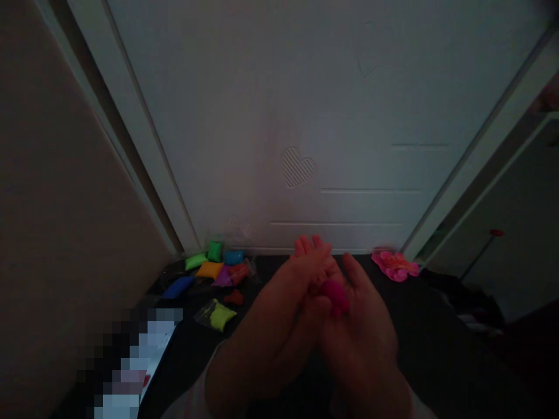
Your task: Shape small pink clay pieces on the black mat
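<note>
A bright pink lump of modelling clay point(335, 295) lies between my two hands, low in front of a white door. My right hand point(367, 326) is turned palm up beneath the clay, with its thumb raised on the outer side. From the left, my left hand point(279, 320) reaches over the right palm, and its thumb and fingers are against the clay. The dim light and the overlapping fingers hide part of the lump.
On the dark surface at left lie several bagged clay pieces, among them a yellow-green packet point(222, 316), an orange packet point(210, 270) and a blue packet point(178, 287). Pink flower-like pieces point(395, 266) lie at right. The door point(244, 116) stands behind; a pixelated bright screen is lower left.
</note>
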Available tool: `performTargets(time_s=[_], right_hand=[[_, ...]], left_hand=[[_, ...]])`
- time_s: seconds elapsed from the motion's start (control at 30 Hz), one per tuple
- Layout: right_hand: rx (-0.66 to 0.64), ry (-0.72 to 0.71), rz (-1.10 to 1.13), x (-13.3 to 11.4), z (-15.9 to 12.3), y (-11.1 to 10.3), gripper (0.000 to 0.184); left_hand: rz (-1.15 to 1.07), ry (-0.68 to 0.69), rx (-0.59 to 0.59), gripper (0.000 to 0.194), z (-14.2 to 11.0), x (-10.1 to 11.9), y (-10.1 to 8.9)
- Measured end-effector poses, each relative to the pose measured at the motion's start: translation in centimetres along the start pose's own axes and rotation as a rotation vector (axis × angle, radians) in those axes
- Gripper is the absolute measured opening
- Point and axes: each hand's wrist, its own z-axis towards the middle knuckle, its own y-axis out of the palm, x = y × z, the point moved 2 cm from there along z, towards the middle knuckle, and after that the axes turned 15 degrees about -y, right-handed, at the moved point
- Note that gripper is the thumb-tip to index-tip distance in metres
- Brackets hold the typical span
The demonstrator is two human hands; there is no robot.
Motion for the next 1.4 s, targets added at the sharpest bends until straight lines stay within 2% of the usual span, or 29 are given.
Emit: performTargets(time_s=[0.1, 0.2, 0.3, 0.4, 0.5, 0.57, 0.7, 0.8, 0.93, 1.03, 1.13, 1.23, 1.33, 1.4], right_hand=[[-0.155, -0.129, -0.078, -0.1, 0.1, 0.0, 0.044], [-0.281, -0.205, -0.151, 0.0, 0.0, -0.1, 0.048], [-0.238, -0.155, -0.172, 0.0, -0.1, 0.0, 0.051], [-0.178, -0.124, -0.163, -0.2, -0.3, 0.3, 0.051], [-0.178, -0.134, -0.174, -0.3, -0.4, 0.4, 0.050], [-0.177, -0.170, -0.187, -0.5, -0.5, 0.4, 0.049], [-0.212, -0.329, -0.264, -1.3, -1.0, 0.6, 0.049], [-0.264, -0.430, -0.341, -1.7, -1.3, 0.8, 0.048], [-0.358, -0.553, -0.459, -2.2, -1.7, 0.6, 0.028], [-0.506, -0.671, -0.686, -2.6, -2.4, 0.5, 0.023], [-0.525, -0.887, -0.926, -3.0, -3.1, 0.4, 0.028], [-0.538, -1.031, -1.024, -2.8, -3.7, 0.4, 0.034], [-0.532, -1.114, -1.048, -2.5, -3.9, 0.4, 0.034], [-0.517, -1.163, -1.055, -2.5, -3.9, 0.4, 0.031]], left_hand=[[-0.071, -0.021, 0.113, 0.040, 0.0, -0.3, -0.6], [-0.031, 0.014, 0.073, 0.033, 0.4, 0.0, -1.1], [0.025, 0.071, -0.045, 0.028, 0.6, 0.4, -1.1], [0.033, 0.106, -0.082, 0.028, 0.7, 0.5, -1.0], [0.034, 0.115, -0.107, 0.031, 0.7, 0.1, -1.0], [0.006, 0.134, -0.136, 0.035, 0.7, -0.1, -1.2], [-0.128, 0.113, -0.166, 0.036, 0.6, -0.3, -2.0], [-0.257, 0.060, -0.099, 0.034, 0.5, -0.2, -2.6], [-0.359, -0.031, 0.078, 0.034, -0.1, 0.0, -3.1], [-0.469, -0.036, 0.202, 0.034, -0.5, 0.2, -2.8], [-0.567, -0.018, 0.290, 0.032, -0.7, 0.2, -2.6], [-0.593, -0.055, 0.250, 0.030, -0.8, 0.0, -2.6], [-0.630, -0.071, 0.175, 0.026, -0.8, 0.0, -2.9], [-0.670, -0.059, 0.178, 0.022, -0.9, 0.1, -3.0]])
